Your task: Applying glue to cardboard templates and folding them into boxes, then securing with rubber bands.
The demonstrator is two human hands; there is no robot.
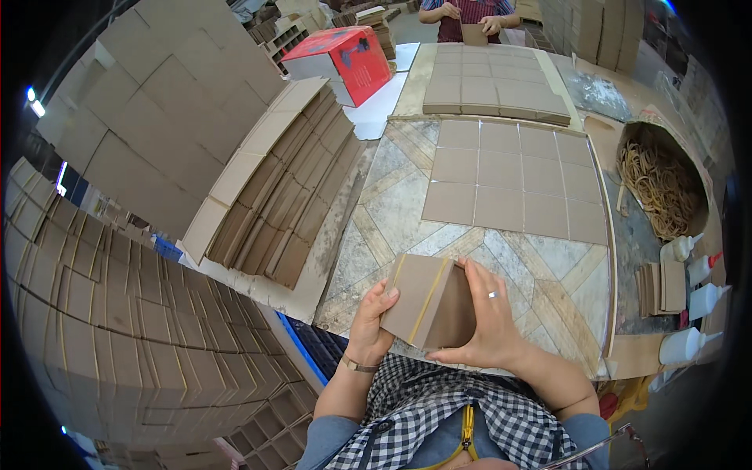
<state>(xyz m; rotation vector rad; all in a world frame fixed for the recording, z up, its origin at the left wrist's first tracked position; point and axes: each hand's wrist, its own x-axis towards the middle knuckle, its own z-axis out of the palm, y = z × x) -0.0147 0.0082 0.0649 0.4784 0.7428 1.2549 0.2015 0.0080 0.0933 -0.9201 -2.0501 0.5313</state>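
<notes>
Between both hands I hold a small brown cardboard box [419, 294], tilted, with two yellow rubber bands stretched round it. Its right side looks dark and hollow. My left hand [373, 319] grips the box's left edge, thumb on top. My right hand [487, 317], with a ring on one finger, wraps the right side, fingers at the far edge and thumb at the near one. Beyond the box, a flat grid of brown cardboard squares [521, 180] lies on the patterned tabletop [384, 227].
Stacked flat cardboard pieces [282, 188] stand at left, beside banded boxes [117, 313] piled high. A red box [364, 66] sits at the far left. At right are a sack of rubber bands [662, 180] and glue bottles [689, 343]. Across the table, another person's hands [492, 25] hold cardboard.
</notes>
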